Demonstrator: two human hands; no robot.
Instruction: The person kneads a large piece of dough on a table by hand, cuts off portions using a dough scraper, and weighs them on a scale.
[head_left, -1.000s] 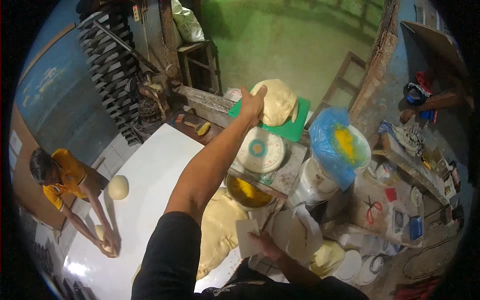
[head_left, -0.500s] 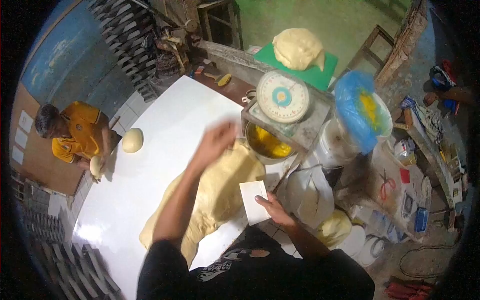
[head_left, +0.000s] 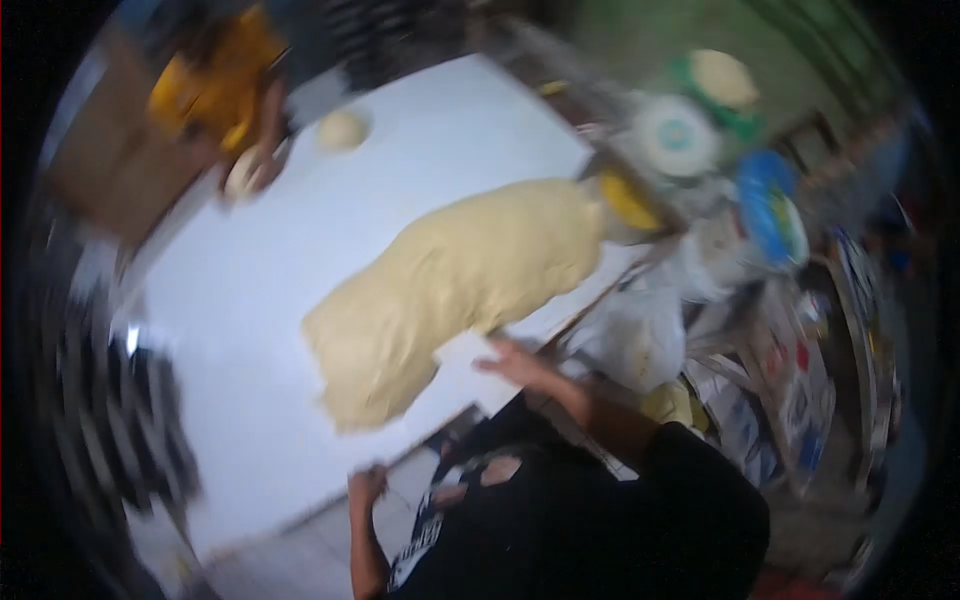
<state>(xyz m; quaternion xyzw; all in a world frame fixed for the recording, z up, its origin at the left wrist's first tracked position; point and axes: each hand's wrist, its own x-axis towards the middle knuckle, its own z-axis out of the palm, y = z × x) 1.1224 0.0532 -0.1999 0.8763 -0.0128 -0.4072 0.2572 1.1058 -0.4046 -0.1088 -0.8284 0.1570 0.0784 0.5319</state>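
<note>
A large, long mass of pale yellow dough (head_left: 450, 275) lies across the white table (head_left: 270, 280). My right hand (head_left: 525, 367) is at the dough's near side, closed on a flat white dough scraper (head_left: 466, 358). The scraper's far edge is close to the dough; blur hides whether they touch. Down by the table's front edge, my left hand (head_left: 367, 485) looks curled into a fist, apart from the dough. Whatever it may hold is hidden.
Across the table a person in an orange shirt (head_left: 225, 90) handles a dough piece (head_left: 243, 174), with a round dough ball (head_left: 342, 130) nearby. A dial scale (head_left: 675, 136), a pot with yellow contents (head_left: 628, 200) and a blue-covered bucket (head_left: 768, 205) stand at the right.
My left hand has drawn back from above the dough to the table's front edge. My right hand still holds the scraper. The view has shifted and blurred; the dough now shows uncovered.
</note>
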